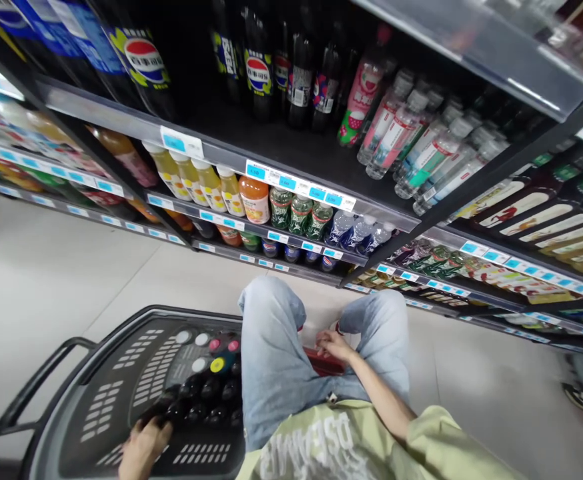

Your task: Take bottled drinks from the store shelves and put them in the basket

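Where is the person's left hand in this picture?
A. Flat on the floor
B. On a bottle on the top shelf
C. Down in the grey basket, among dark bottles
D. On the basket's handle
C: the left hand reaches into the grey basket, on the dark bottles.

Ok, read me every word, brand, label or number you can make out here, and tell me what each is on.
"DSEANAR", roughly, seen upside down: print on the green shirt.
Pepsi roundel logo with Chinese characters, too blurred to read: dark cola bottles.
Blue price tags on the shelf rail: numbers too small.
Other bottle labels: unreadable.
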`<state>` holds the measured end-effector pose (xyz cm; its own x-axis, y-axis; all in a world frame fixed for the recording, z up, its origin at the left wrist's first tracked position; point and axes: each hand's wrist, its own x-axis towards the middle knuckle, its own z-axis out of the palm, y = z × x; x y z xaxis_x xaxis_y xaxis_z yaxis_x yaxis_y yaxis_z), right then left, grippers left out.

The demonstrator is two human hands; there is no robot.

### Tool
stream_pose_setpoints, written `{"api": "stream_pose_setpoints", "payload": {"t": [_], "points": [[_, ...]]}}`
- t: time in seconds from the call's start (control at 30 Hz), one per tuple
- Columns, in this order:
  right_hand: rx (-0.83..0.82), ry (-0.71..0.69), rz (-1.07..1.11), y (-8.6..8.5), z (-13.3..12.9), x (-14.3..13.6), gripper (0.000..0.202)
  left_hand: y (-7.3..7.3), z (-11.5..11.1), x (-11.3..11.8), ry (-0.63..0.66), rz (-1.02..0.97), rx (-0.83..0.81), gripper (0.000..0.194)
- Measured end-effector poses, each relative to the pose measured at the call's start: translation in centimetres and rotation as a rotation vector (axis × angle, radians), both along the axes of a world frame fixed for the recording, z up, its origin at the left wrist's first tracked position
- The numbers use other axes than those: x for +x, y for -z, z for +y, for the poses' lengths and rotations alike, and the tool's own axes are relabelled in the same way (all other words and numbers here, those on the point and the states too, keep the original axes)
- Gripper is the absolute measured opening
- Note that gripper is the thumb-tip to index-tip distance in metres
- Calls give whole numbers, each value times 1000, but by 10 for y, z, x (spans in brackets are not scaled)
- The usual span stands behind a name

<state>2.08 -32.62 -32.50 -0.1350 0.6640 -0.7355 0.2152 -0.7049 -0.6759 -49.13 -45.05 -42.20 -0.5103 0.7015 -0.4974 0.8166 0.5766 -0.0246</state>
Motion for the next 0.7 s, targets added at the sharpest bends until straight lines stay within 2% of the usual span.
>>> {"api": "stream_pose_setpoints", "payload": {"t": [0.13, 0.2, 0.27, 0.37, 0.47, 0.6, 0.7], "points": [[87, 12, 35, -4, -2, -4, 19, -6, -2, -2, -92, -49, 90, 29], [136, 10, 48, -3, -2, -5, 19, -18, 4, -1, -105, -59, 139, 23], [181, 9, 63, 2, -3, -5, 19, -37, 17, 2, -90, -92, 193, 19], [221, 26, 94, 9, -2, -6, 22, -79, 52, 10, -52, -152, 293, 15], [244, 46, 123, 12, -2, -6, 32, -132, 100, 29, -12, -174, 366, 17], [283, 81, 183, 9, 0, -7, 39, -201, 167, 79, 150, -162, 482, 27], [304, 134, 224, 8, 3, -10, 33, -237, 209, 130, 301, -217, 569, 38]]}}
